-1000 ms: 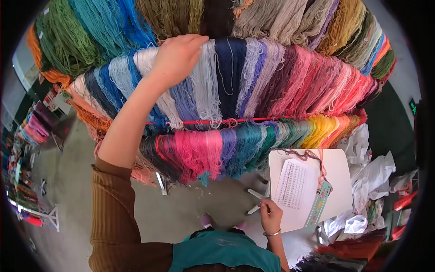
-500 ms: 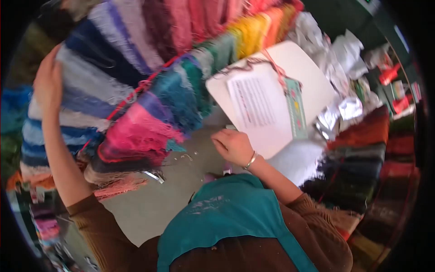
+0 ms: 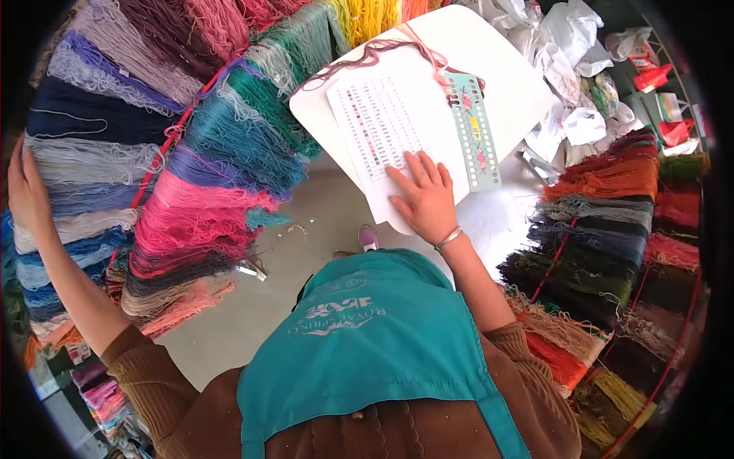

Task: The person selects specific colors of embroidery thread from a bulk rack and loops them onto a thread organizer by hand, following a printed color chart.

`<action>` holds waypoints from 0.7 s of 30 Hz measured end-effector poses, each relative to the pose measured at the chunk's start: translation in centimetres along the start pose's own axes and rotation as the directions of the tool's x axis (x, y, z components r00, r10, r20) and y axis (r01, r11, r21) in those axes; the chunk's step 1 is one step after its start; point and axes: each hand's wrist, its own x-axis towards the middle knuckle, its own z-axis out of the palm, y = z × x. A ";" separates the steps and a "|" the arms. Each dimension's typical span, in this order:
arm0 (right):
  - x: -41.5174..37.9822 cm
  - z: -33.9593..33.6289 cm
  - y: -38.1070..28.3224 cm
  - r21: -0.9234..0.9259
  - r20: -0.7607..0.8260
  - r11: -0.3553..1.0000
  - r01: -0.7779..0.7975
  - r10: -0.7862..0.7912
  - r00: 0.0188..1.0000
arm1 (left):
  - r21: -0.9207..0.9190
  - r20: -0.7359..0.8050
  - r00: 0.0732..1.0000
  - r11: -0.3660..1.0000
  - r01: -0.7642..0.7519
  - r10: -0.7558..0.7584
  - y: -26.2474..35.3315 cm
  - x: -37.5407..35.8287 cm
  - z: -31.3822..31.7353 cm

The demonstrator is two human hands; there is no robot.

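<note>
The right hand (image 3: 425, 200) lies flat and unclenched on the printed sheet (image 3: 382, 126), fingers spread, grasping nothing; its fingertips (image 3: 419, 162) rest just under the rows of small coloured marks. The sheet sits on a white board (image 3: 505, 69) in the upper middle of the frame, with a green card (image 3: 475, 130) along its right edge and a pinkish strand (image 3: 382, 52) draped across the top. At the far left edge the left hand (image 3: 24, 191) presses into the hanging yarn (image 3: 92, 164) among the grey and pale blue hanks; whether it pinches a strand I cannot tell. The step in hand looks like reading a colour off the sheet while keeping a place in the yarn. Judging from that, the next move calls for matching the marked row to one hank under the left hand.
</note>
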 end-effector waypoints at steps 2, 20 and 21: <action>0.0 0.2 -0.2 -0.001 0.004 1.000 -0.010 0.010 1.000 | 0.001 -0.016 1.000 1.000 -0.027 0.027 -0.5 0.0 0.2; 0.6 0.6 -1.1 0.009 -0.031 0.999 -0.048 0.048 0.998 | 0.095 -0.024 1.000 0.995 -0.013 0.015 -0.5 -0.1 -0.3; 0.6 0.6 -1.2 0.008 -0.032 0.999 -0.050 0.051 0.998 | 0.095 -0.024 1.000 0.995 -0.013 0.016 -0.5 -0.2 -0.1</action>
